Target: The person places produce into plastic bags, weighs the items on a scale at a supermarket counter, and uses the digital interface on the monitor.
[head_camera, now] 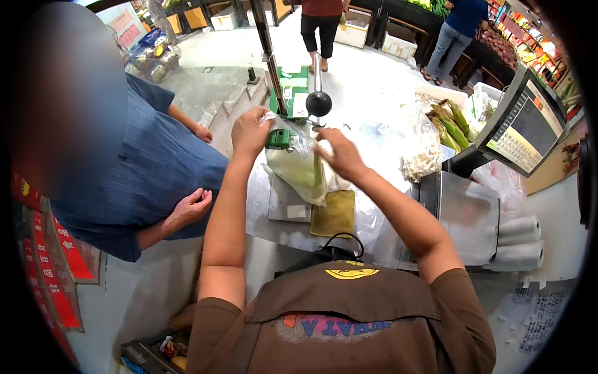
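Observation:
My left hand [252, 131] pinches the gathered top of a clear plastic bag [296, 170] that holds pale green produce. The bag hangs in front of a green bench-mounted device [292, 100] with a steel lever ending in a black ball knob [318, 104]. My right hand [338, 152] is at the right of the bag's neck, fingers bent; whether it grips the plastic I cannot tell. Below the bag lie a metal plate [282, 201] and a folded yellow-green cloth [334, 215].
Another person in blue [159, 154] stands close at my left. At right are a weighing scale with a screen [525, 121], a bag of white mushrooms [422, 159], corn cobs [448, 121] and plastic bag rolls [516, 255]. Two more people stand beyond the counter.

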`<state>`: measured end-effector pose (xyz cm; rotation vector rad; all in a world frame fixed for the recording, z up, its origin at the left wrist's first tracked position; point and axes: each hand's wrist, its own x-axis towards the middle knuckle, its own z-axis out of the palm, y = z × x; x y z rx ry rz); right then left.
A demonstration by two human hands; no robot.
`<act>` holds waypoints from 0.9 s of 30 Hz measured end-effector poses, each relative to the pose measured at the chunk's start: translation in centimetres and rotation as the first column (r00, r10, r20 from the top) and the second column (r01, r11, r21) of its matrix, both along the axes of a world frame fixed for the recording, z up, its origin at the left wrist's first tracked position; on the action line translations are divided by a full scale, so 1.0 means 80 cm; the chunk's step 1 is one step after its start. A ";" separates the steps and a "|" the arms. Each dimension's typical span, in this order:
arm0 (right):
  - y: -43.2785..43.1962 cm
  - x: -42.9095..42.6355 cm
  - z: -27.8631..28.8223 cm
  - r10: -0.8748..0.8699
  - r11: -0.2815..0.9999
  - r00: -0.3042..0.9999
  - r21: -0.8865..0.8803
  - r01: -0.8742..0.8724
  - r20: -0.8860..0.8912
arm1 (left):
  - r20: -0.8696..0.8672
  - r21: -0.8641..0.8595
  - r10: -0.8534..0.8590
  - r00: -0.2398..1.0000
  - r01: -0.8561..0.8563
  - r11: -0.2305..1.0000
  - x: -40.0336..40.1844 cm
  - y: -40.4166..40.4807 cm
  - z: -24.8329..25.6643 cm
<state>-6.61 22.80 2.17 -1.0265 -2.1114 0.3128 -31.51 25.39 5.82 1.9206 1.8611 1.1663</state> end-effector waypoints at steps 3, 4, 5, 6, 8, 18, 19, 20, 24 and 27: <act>0.004 0.016 0.079 -0.137 0.986 0.979 0.068 0.149 -0.153 | 0.047 -0.015 -0.053 0.997 0.054 0.998 -0.009 0.004 -0.009; 0.008 0.013 0.103 -0.019 0.995 0.953 0.092 0.049 -0.303 | 0.063 0.006 -0.074 0.995 0.074 0.997 -0.010 0.005 -0.012; 0.014 0.004 0.124 0.037 0.998 0.893 0.054 -0.014 -0.449 | 0.141 -0.033 -0.068 0.988 0.074 0.997 -0.010 0.005 -0.014; 0.018 -0.003 0.142 0.139 0.984 0.864 -0.029 -0.175 -0.484 | 0.228 -0.054 -0.075 0.971 0.090 0.995 -0.010 0.005 -0.016; 0.016 -0.021 0.158 0.162 0.838 0.826 -0.368 -0.404 -0.539 | 0.347 -0.083 -0.075 0.935 0.110 0.990 -0.008 0.004 -0.020; -0.143 -0.009 -0.026 0.513 0.855 0.821 -0.228 -0.465 0.250 | 0.796 -0.024 -0.169 0.581 0.309 0.951 -0.022 -0.010 -0.047; -0.148 -0.008 -0.041 0.540 0.837 0.805 -0.255 -0.483 0.246 | 0.837 0.030 -0.208 0.506 0.337 0.941 -0.027 -0.017 -0.055; -0.152 -0.007 -0.050 0.525 0.844 0.801 -0.297 -0.446 0.288 | 0.865 0.121 -0.281 0.416 0.370 0.921 -0.032 -0.021 -0.063; -0.145 0.018 -0.036 0.595 0.794 0.783 -0.285 -0.537 0.182 | 0.774 -0.052 -0.183 0.606 0.349 0.936 -0.037 -0.034 -0.103; -0.133 0.036 -0.012 0.362 0.931 0.931 -0.037 -0.364 -0.053 | 0.031 -0.188 -0.411 0.911 0.409 0.893 -0.027 -0.030 -0.125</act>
